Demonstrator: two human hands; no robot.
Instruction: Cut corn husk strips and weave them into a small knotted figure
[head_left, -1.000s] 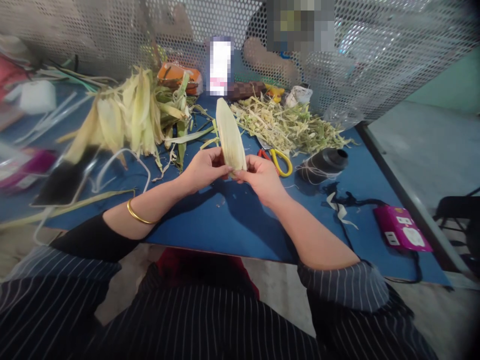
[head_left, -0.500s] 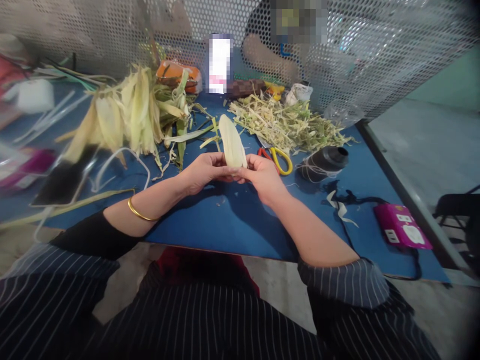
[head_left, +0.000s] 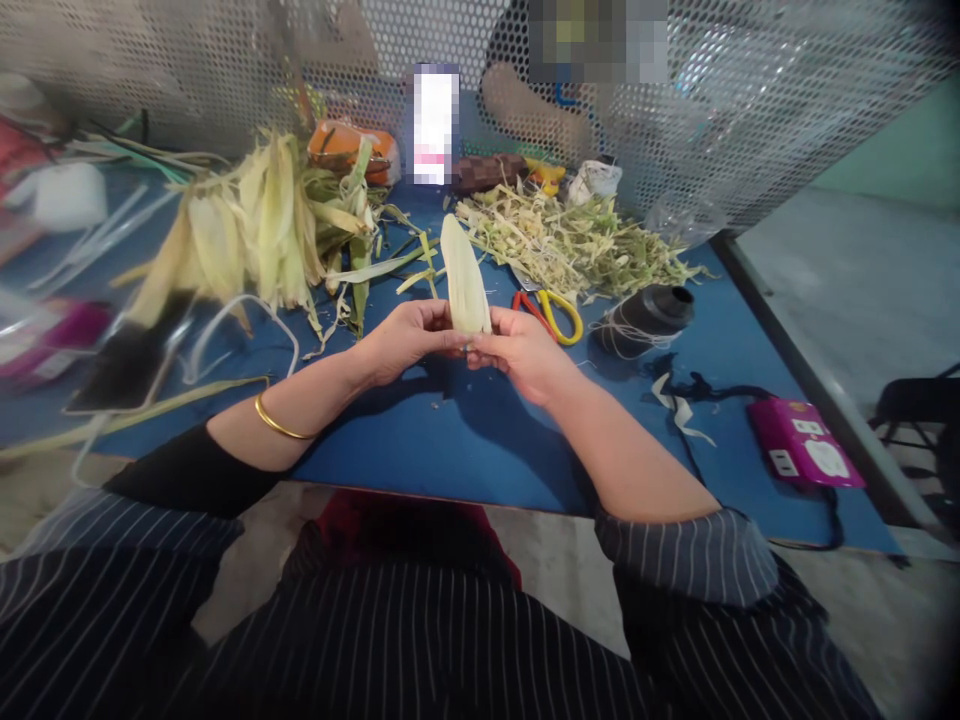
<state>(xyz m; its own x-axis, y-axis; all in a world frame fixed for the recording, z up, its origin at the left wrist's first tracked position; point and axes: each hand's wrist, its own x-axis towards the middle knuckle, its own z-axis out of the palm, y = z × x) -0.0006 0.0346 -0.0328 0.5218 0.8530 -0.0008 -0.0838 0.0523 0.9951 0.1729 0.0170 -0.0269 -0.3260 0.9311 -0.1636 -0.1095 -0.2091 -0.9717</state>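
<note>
A pale corn husk (head_left: 466,275) stands upright between my hands, its pointed tip away from me. My left hand (head_left: 412,338) pinches its lower left edge between thumb and fingers. My right hand (head_left: 529,352) grips the lower right edge, the two thumbs almost meeting at the base. My fingers partly hide the husk's bottom end. Just beyond my right hand lie scissors (head_left: 562,318) with red and yellow handles. To the right, a black spool of thread (head_left: 643,322) lies tilted on the blue table (head_left: 450,450).
A heap of corn husks (head_left: 262,225) is at the left, and a pile of husk scraps (head_left: 577,240) at the back right. A lit phone (head_left: 435,125) stands before a perforated metal screen (head_left: 420,30). A purple power socket (head_left: 806,445) with a black cable sits near the right edge.
The husk has straightened a little and shows more of its flat face. Both hands keep hold of it and have barely shifted.
</note>
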